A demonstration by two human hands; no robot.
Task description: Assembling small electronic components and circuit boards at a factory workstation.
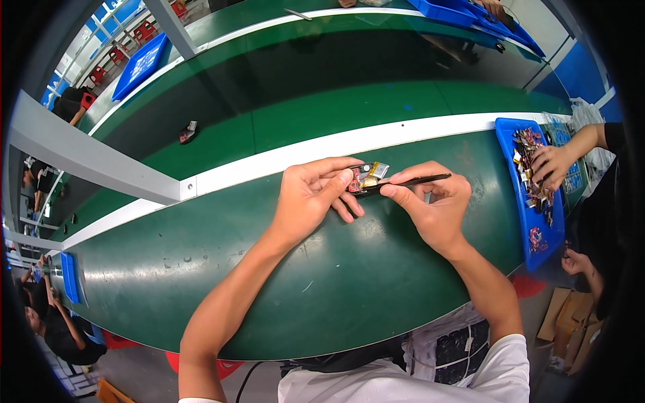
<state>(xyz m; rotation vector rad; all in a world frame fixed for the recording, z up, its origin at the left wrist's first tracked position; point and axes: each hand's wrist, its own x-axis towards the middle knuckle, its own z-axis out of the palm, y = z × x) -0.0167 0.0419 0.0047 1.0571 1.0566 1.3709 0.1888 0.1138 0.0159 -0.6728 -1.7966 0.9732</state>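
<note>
Above the green worktop, my left hand point(306, 198) pinches a small black electronic device point(366, 191) between thumb and fingers. A red circuit board point(355, 180) shows in its open side, and a silver pouch battery point(379, 170) with yellow tape sticks up from it. In my right hand point(440, 211) is a pair of dark tweezers point(430, 178), held like a pen. Their tips reach to the device beside the battery; whether they grip a part is too small to tell.
To the right, a blue tray point(534, 258) holds many small boards and batteries, and another person's hand point(552, 164) reaches into it. A conveyor belt point(289, 101) beyond the white rail carries a similar small part point(188, 132). A grey post point(101, 151) stands at left.
</note>
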